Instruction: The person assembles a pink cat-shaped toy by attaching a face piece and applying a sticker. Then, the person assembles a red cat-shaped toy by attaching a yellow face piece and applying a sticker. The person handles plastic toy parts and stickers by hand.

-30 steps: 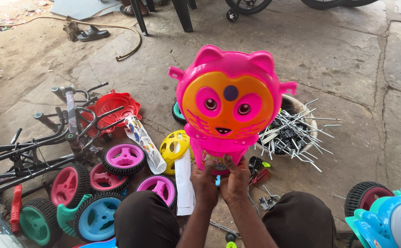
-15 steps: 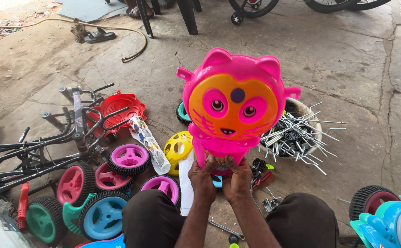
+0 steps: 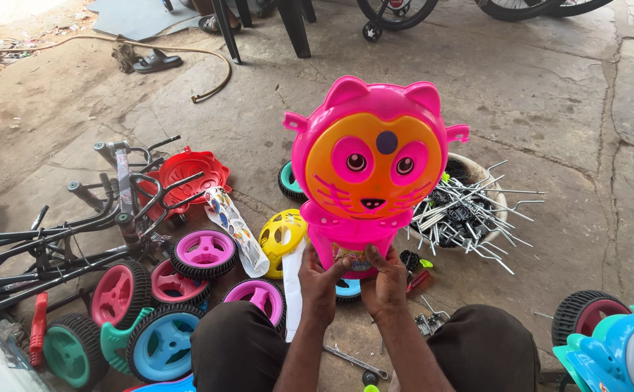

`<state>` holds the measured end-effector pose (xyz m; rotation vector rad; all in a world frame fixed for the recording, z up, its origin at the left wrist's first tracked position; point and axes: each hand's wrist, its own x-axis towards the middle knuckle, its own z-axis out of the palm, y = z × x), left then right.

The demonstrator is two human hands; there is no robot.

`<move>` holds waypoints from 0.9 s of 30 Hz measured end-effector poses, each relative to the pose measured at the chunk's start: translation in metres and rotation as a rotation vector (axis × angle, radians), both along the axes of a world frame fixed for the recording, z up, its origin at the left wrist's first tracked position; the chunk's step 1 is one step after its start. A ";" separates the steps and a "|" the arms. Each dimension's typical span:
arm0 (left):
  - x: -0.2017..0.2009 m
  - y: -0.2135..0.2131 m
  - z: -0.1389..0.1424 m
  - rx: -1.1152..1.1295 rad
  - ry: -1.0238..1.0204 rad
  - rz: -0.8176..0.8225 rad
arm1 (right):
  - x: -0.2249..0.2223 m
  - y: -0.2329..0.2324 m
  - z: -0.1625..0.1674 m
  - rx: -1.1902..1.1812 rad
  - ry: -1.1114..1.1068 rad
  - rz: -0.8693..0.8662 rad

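Observation:
A pink plastic toy front panel (image 3: 371, 163) shaped like a cat's head, with an orange face, stands upright in front of me. My left hand (image 3: 320, 279) and my right hand (image 3: 385, 282) both grip its pink lower stem, thumbs pressing near a small sticker at the base. My knees, in dark trousers, frame the bottom of the view.
Pink, blue and green toy wheels (image 3: 202, 252) lie at the left beside a red basket (image 3: 186, 174) and black metal frame tubes (image 3: 55, 239). A yellow ball-shaped part (image 3: 282, 234) and a sticker sheet (image 3: 235, 226) are near. A bowl of metal rods (image 3: 476, 210) sits right; a blue toy body (image 3: 625, 352) at bottom right.
The cat-face panel has shifted slightly right and lower in view as my head moved; both hands keep the same grip on its stem.

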<state>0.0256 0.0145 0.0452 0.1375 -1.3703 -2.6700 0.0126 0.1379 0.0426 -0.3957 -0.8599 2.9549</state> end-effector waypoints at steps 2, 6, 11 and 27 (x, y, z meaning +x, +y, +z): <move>0.001 0.001 0.002 -0.040 -0.084 0.039 | 0.002 0.001 0.000 0.037 0.026 0.008; 0.003 0.004 -0.001 -0.053 -0.136 0.098 | 0.005 0.000 -0.002 0.060 0.027 0.022; -0.003 0.003 -0.011 0.198 -0.180 0.088 | 0.004 -0.002 -0.002 0.030 0.055 -0.023; 0.002 0.010 0.010 0.035 -0.092 0.088 | 0.004 -0.001 -0.005 0.066 0.001 0.001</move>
